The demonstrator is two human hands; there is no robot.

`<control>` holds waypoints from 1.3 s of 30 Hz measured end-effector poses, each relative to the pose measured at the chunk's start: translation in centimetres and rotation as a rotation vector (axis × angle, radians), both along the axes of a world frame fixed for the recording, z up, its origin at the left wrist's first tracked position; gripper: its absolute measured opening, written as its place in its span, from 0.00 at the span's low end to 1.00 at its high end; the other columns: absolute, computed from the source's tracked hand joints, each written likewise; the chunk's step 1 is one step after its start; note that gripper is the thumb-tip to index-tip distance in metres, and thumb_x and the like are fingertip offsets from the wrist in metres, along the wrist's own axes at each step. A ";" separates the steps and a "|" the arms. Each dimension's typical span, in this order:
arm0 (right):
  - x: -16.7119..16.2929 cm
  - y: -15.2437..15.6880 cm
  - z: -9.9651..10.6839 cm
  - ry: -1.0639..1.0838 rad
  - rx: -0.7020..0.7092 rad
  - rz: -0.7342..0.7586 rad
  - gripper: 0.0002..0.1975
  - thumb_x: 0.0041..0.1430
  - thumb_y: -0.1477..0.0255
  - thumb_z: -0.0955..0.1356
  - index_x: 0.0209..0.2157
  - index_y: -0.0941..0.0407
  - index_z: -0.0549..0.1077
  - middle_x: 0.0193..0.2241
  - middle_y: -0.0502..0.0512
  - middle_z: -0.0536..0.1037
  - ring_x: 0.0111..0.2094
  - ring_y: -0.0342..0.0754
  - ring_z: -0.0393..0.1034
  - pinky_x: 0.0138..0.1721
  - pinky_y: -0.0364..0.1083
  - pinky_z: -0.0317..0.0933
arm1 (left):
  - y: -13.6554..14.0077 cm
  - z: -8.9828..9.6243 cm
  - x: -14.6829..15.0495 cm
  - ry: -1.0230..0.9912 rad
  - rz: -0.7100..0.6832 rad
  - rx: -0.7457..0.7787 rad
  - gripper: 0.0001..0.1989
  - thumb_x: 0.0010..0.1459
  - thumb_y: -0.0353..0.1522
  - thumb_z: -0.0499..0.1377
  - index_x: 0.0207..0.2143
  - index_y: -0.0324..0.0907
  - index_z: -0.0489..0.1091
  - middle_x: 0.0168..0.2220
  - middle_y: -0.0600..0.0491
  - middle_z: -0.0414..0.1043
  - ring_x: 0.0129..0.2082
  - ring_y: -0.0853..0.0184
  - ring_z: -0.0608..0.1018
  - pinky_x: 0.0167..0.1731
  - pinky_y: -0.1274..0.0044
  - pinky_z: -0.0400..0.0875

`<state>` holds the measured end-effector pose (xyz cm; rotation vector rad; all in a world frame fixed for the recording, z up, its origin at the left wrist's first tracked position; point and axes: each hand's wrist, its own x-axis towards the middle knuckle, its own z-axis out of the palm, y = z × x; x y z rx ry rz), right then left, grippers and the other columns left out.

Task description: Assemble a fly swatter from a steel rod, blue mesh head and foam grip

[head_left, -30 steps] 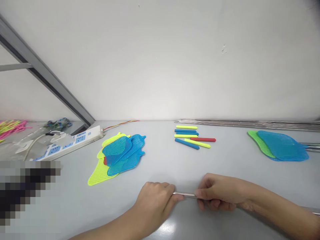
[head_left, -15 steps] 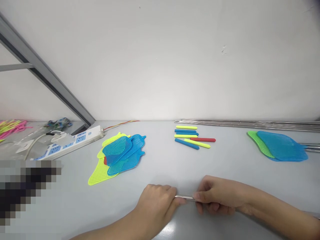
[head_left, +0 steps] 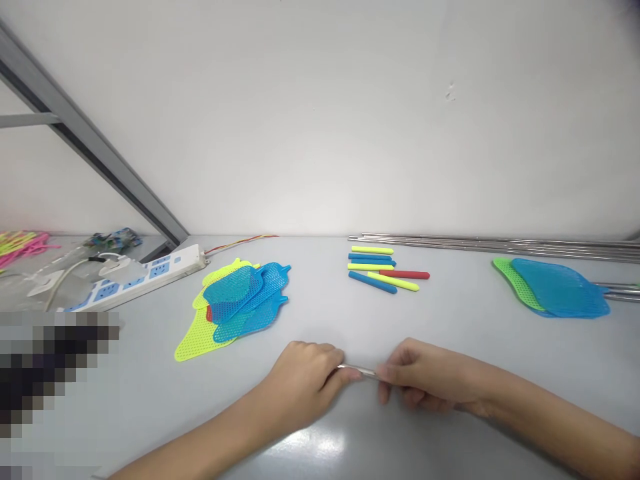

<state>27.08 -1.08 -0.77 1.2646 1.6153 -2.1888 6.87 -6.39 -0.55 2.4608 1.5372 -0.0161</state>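
Observation:
My left hand [head_left: 306, 377] is closed around a thin shiny metal rod [head_left: 361, 369], with the thumb lying along it. My right hand [head_left: 426, 375] pinches the same rod a little further right, between thumb and fingers. Only a short bare length shows between the two hands; the rest is hidden by them. Beyond the hands lie several coloured plastic handle sleeves [head_left: 373, 267] in yellow, blue and red. To the left is a loose pile of perforated fly swatter heads [head_left: 240, 303], blue and yellow with a bit of red.
At the right lie fly swatters [head_left: 560, 288] with blue and green heads and metal shafts. Long metal rods [head_left: 500, 244] run along the wall. A white power strip [head_left: 150, 277] with plugged cables sits at left, near a grey metal frame [head_left: 100, 153] and pink and yellow strips [head_left: 25, 247].
Both hands, still on the metal rod, have moved slightly up and to the left in the picture. The objects on the table stay in place apart from a small camera shift.

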 end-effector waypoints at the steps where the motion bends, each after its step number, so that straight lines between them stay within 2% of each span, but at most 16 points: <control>1: 0.0 0.0 0.0 0.003 0.004 -0.003 0.22 0.51 0.54 0.61 0.28 0.60 0.73 0.14 0.45 0.56 0.13 0.33 0.43 0.12 0.36 0.36 | 0.1 0.1 -0.1 -0.007 0.001 0.005 0.24 0.61 0.43 0.37 0.22 0.40 0.62 0.22 0.54 0.68 0.21 0.70 0.69 0.21 0.78 0.50; 11: 0.1 0.2 0.4 0.097 -0.022 0.013 0.23 0.52 0.54 0.61 0.31 0.61 0.72 0.15 0.45 0.58 0.13 0.34 0.43 0.13 0.37 0.35 | 1.1 1.3 -1.4 -0.025 0.057 -0.007 0.24 0.55 0.50 0.43 0.22 0.40 0.62 0.23 0.55 0.64 0.22 0.71 0.66 0.20 0.79 0.50; 16: 0.3 0.6 0.5 0.140 -0.016 0.013 0.20 0.52 0.57 0.62 0.32 0.61 0.71 0.16 0.47 0.63 0.13 0.34 0.45 0.13 0.37 0.38 | 1.5 1.6 -1.9 -0.032 0.050 -0.020 0.23 0.57 0.48 0.43 0.23 0.40 0.62 0.23 0.55 0.64 0.22 0.70 0.66 0.20 0.79 0.50; 20: 0.7 0.9 0.6 0.143 0.032 0.089 0.16 0.51 0.61 0.64 0.33 0.60 0.70 0.18 0.48 0.67 0.14 0.34 0.48 0.13 0.37 0.41 | 1.6 1.4 -2.1 -0.039 0.038 -0.011 0.23 0.58 0.47 0.42 0.24 0.40 0.62 0.24 0.55 0.65 0.24 0.70 0.67 0.22 0.79 0.52; 25: 1.0 1.3 0.3 0.147 0.055 0.123 0.13 0.50 0.62 0.65 0.27 0.59 0.65 0.22 0.50 0.72 0.13 0.33 0.50 0.12 0.36 0.42 | 1.8 1.0 -2.2 -0.041 0.023 0.006 0.22 0.60 0.44 0.42 0.24 0.40 0.64 0.24 0.54 0.66 0.26 0.68 0.69 0.25 0.79 0.54; 30: 1.1 1.9 -0.3 0.174 -0.021 0.093 0.12 0.51 0.64 0.64 0.29 0.60 0.66 0.21 0.51 0.71 0.11 0.33 0.50 0.11 0.36 0.40 | 2.0 0.9 -2.5 -0.055 0.004 0.000 0.20 0.59 0.43 0.43 0.24 0.40 0.63 0.24 0.54 0.66 0.25 0.69 0.69 0.24 0.79 0.54; 39: 1.0 2.1 -0.1 0.174 -0.015 0.070 0.15 0.51 0.61 0.64 0.30 0.61 0.69 0.18 0.50 0.70 0.10 0.33 0.49 0.11 0.36 0.39 | 1.9 0.6 -2.5 -0.058 -0.017 0.020 0.19 0.61 0.41 0.41 0.25 0.40 0.62 0.25 0.55 0.66 0.26 0.69 0.68 0.27 0.79 0.55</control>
